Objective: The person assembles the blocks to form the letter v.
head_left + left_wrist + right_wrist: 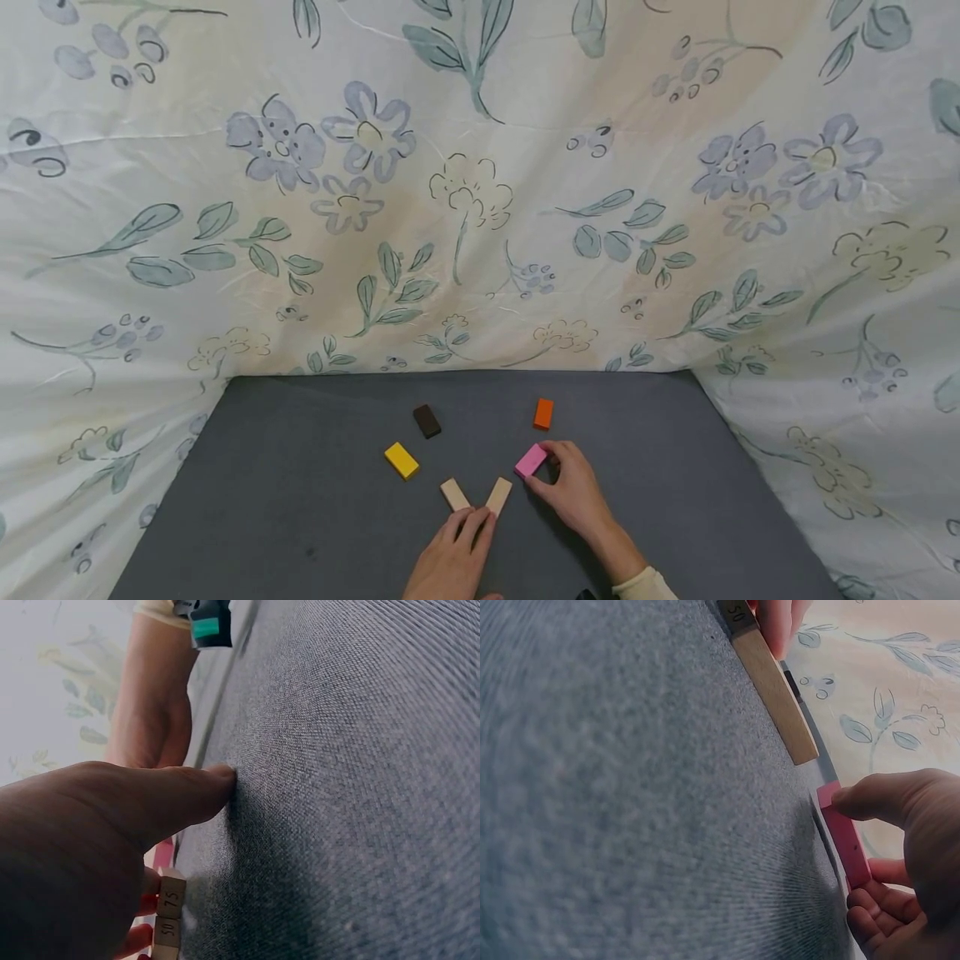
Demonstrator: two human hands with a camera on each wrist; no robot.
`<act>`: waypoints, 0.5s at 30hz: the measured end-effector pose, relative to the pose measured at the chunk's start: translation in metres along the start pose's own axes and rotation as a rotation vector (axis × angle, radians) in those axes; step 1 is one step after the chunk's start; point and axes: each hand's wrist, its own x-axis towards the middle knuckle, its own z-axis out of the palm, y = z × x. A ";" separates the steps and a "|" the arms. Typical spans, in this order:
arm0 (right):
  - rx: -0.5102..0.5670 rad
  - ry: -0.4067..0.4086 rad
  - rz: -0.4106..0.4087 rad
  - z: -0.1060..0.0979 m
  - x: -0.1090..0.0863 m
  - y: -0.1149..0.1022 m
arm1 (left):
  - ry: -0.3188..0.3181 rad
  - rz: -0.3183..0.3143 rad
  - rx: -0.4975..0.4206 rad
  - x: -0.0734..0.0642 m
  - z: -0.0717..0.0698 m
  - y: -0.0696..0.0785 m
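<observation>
Two plain wooden blocks (454, 494) (498, 496) lie in a V on the grey mat (300, 500). My left hand (471, 521) reaches forward with straight fingers touching their near ends. In the left wrist view its thumb (191, 793) presses the mat beside block ends marked 75 (172, 896) and 50. My right hand (543, 468) pinches a pink block (531, 460) between thumb and fingers, just right of the V. The right wrist view shows that pink block (845, 838) held on edge, with a wooden block (774, 694) beyond it.
A yellow block (401, 460), a dark brown block (427, 421) and an orange block (543, 413) lie farther back on the mat. A floral sheet (480, 208) rises behind the mat and along both sides.
</observation>
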 end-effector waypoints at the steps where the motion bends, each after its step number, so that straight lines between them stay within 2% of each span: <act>1: 0.002 -0.001 0.004 0.000 0.000 0.000 | 0.007 0.004 -0.001 0.000 0.000 0.000; 8: 0.008 -0.015 0.006 0.002 0.001 -0.001 | 0.037 0.012 0.000 -0.001 0.002 0.000; 15: 0.011 -0.041 0.004 0.001 0.002 -0.004 | 0.007 -0.002 0.002 0.000 0.000 0.001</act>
